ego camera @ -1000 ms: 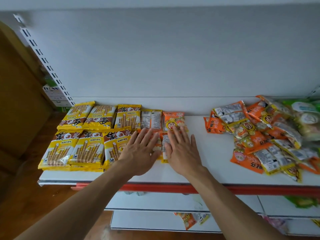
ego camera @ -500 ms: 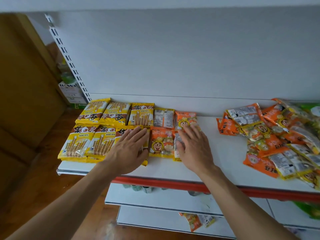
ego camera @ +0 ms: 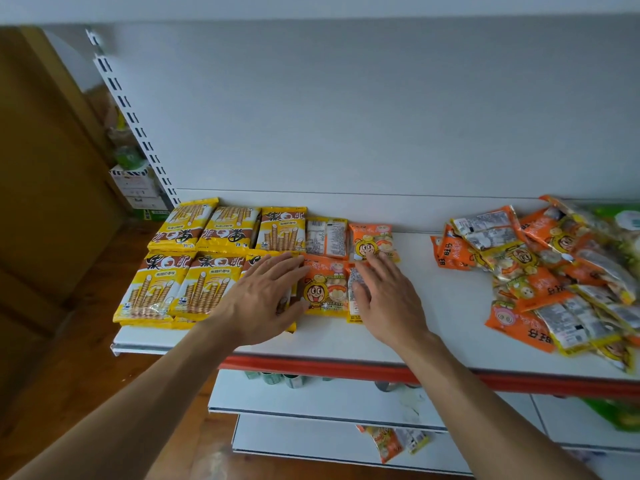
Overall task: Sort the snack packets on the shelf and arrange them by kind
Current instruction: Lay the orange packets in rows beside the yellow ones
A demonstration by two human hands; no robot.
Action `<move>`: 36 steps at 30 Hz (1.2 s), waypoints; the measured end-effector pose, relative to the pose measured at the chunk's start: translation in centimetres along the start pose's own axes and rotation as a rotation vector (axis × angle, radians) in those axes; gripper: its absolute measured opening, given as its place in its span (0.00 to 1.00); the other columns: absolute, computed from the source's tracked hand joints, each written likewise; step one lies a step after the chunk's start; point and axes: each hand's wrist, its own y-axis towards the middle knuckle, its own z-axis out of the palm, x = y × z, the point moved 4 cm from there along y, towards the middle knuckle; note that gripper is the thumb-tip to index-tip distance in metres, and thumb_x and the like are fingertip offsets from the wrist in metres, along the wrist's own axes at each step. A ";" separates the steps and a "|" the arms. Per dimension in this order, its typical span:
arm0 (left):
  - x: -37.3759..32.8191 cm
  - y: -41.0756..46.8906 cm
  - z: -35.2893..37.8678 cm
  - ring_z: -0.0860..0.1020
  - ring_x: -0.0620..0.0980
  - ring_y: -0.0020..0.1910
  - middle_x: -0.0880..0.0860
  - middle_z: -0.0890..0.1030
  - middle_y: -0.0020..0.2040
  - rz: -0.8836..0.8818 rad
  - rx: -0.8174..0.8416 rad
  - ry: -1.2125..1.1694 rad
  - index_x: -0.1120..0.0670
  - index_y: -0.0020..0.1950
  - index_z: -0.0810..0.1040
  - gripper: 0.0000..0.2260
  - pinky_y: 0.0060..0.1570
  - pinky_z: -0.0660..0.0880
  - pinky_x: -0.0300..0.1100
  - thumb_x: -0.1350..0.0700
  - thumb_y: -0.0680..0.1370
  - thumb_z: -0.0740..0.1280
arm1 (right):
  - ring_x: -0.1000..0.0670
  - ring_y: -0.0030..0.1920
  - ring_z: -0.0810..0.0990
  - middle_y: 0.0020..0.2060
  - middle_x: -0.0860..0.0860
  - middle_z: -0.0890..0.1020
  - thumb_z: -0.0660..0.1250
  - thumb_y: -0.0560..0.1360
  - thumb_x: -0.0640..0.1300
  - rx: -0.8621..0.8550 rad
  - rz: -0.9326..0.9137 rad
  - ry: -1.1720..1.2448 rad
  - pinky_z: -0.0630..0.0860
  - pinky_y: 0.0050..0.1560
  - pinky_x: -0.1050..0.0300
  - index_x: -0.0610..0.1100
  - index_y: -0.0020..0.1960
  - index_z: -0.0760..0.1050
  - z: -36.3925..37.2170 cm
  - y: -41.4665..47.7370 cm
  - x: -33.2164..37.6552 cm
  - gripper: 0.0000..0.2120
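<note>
Yellow wafer-roll packets [ego camera: 180, 289] lie in two neat rows at the left end of the white shelf [ego camera: 446, 327]. Beside them are several small orange packets [ego camera: 325, 289] laid flat, two in the back row and two in front. My left hand [ego camera: 263, 299] lies flat, fingers spread, on the front yellow packet next to the orange ones. My right hand [ego camera: 388, 299] rests flat on the rightmost front orange packet, which shows its printed back. Neither hand grips anything. A loose heap of orange packets [ego camera: 554, 271] lies at the right.
The shelf has a red front strip [ego camera: 346, 367]. Lower white shelves [ego camera: 311, 403] hold cans and a fallen orange packet [ego camera: 388, 441]. Green packets [ego camera: 623, 216] sit at the far right. A slotted upright [ego camera: 135, 126] and a brown wall stand at the left.
My hands have spread apart: the left slid left onto the yellow packet, the right stayed on the orange one. The front orange packet between them is now uncovered. The view shifted left.
</note>
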 end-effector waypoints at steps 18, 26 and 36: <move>-5.0 6.3 -0.8 0.77 0.50 0.60 0.46 0.81 0.58 -0.029 -0.032 0.042 0.46 0.59 0.80 0.14 0.64 0.63 0.43 0.43 0.78 0.64 | 0.44 0.68 0.69 0.67 0.49 0.74 0.61 0.79 0.55 -0.070 0.012 -0.025 0.67 0.64 0.49 0.46 0.68 0.73 -3.6 1.3 -0.3 0.21; -12.8 12.5 -0.2 0.75 0.49 0.64 0.46 0.79 0.62 -0.011 0.087 0.087 0.43 0.60 0.78 0.15 0.62 0.69 0.43 0.41 0.77 0.64 | 0.43 0.62 0.73 0.61 0.47 0.76 0.67 0.74 0.47 -0.067 0.288 -0.190 0.71 0.59 0.50 0.47 0.62 0.75 -10.1 -0.3 -8.1 0.17; -24.2 15.6 8.4 0.69 0.53 0.69 0.50 0.71 0.71 0.112 0.225 -0.263 0.49 0.72 0.68 0.27 0.67 0.67 0.48 0.43 0.75 0.69 | 0.44 0.78 0.54 0.79 0.47 0.52 0.60 0.78 0.61 -0.047 0.451 -0.122 0.55 0.76 0.46 0.50 0.79 0.51 -9.1 -7.1 -18.9 0.35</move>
